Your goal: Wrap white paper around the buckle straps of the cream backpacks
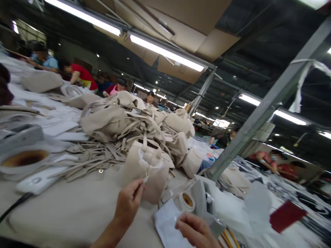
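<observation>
A beige handbag [155,172] stands upright in the middle, with white wrapping round its handle. My left hand [129,199] is in front of it, thumb and fingers pinched on a small white tag [145,179] by the bag's front. Lower right, my right hand [195,230] has its fingers curled together over the edge of a white packet [168,220]; whether anything is between them is too blurred to tell.
Behind the bag rises a heap of beige bags [106,120] and straps [100,155]. Tape rolls [186,201] and a grey tape dispenser [203,194] stand right. A white device [38,181] lies left. A metal post [248,127] slants up; people work farther back.
</observation>
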The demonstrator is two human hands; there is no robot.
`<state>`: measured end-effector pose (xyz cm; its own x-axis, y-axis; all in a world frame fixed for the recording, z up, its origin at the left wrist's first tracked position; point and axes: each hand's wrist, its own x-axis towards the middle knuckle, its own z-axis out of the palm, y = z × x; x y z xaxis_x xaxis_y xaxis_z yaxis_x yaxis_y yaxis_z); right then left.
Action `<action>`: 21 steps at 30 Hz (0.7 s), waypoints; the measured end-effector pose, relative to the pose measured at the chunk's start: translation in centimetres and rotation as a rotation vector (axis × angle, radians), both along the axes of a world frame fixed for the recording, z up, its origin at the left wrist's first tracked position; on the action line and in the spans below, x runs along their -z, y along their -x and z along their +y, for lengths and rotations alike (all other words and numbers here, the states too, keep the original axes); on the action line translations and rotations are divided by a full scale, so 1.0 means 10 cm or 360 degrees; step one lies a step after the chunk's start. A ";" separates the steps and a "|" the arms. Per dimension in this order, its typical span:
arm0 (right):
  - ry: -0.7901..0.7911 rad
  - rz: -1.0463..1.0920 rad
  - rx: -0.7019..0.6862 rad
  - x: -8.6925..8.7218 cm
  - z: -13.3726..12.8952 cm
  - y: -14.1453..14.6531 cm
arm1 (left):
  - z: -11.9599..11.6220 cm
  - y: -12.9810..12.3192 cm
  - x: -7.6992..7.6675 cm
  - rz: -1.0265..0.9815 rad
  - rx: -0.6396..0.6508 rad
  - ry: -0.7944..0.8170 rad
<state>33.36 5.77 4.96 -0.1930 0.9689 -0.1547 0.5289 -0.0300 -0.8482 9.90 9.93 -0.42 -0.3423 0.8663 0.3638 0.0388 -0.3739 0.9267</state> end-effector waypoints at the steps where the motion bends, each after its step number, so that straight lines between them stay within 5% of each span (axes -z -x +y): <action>1: 0.0002 0.0091 -0.0100 -0.09 0.06 0.29 | 0.00 0.00 0.01 -0.0011 -0.0016 -0.0006; 4: -0.0063 0.0263 -0.0329 -0.26 0.27 1.02 | -0.02 0.01 0.03 0.0001 -0.0007 -0.0033; 7: -0.0244 0.0212 -0.0326 -0.23 0.52 1.36 | -0.05 0.03 0.06 0.0042 0.0036 -0.0079; 15: -0.0669 -0.0309 -0.0099 -0.05 0.64 1.28 | -0.04 0.10 0.11 0.0119 0.0032 -0.0065; 21: -0.0498 -0.0149 -0.0264 0.03 0.67 1.26 | -0.05 0.12 0.10 0.0113 0.0041 -0.0071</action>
<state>20.77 12.50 4.71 -0.3508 0.9288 0.1197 0.5805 0.3160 -0.7505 8.74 9.39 -1.46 -0.2924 0.8567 0.4249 0.0936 -0.4166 0.9043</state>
